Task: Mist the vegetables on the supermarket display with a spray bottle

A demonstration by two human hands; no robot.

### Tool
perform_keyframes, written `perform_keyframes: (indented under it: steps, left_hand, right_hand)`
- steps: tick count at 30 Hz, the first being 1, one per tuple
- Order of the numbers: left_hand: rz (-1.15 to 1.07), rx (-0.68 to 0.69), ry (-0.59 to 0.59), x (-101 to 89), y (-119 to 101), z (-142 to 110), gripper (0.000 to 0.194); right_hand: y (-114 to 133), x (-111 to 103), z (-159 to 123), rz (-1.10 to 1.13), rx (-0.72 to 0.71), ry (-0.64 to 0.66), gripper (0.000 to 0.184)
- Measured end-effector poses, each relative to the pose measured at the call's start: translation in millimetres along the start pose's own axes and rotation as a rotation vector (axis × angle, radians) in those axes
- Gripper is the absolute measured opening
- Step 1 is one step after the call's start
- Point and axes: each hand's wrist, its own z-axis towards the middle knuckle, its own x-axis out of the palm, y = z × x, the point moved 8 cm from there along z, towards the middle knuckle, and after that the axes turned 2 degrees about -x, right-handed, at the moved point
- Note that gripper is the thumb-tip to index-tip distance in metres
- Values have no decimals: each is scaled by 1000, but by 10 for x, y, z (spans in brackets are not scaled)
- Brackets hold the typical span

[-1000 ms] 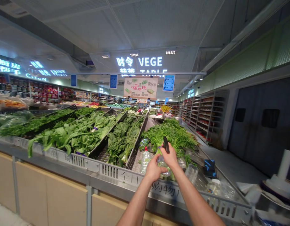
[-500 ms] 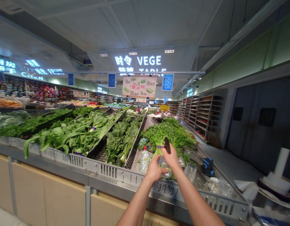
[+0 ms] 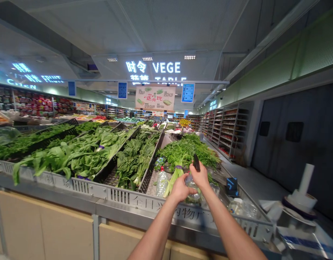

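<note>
Both my arms reach out over the front rail of a vegetable stand. My left hand point(image 3: 179, 188) is closed around the lower part of a clear plastic bottle point(image 3: 192, 185). My right hand point(image 3: 200, 176) grips the bottle's top, where a black piece point(image 3: 196, 162) sticks up above my fingers. Just behind my hands lies a bunch of green stalks tied with a purple band point(image 3: 178, 172). A second clear bottle with a red cap point(image 3: 162, 180) stands to the left of my hands.
Black crates of leafy greens point(image 3: 82, 155) fill the stand, edged by a slotted metal rail point(image 3: 123, 196). A dark blue object point(image 3: 232, 186) and more clear bottles point(image 3: 240, 207) lie to the right. A white roll on a stand point(image 3: 303, 191) is far right. Shelved aisles run behind.
The view has swung slightly to the right, so the stand sits further left in frame. My hands keep their hold on the bottle and have shifted a little rightward.
</note>
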Motion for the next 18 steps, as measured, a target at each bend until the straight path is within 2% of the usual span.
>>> perform_keyframes:
  steps: [13, 18]
  left_hand:
    - [-8, 2, 88, 322, 36, -36, 76]
    - [-2, -6, 129, 469, 111, -79, 72]
  right_hand:
    - [-210, -278, -121, -39, 26, -38, 30]
    - [-366, -360, -193, -127, 81, -51, 30]
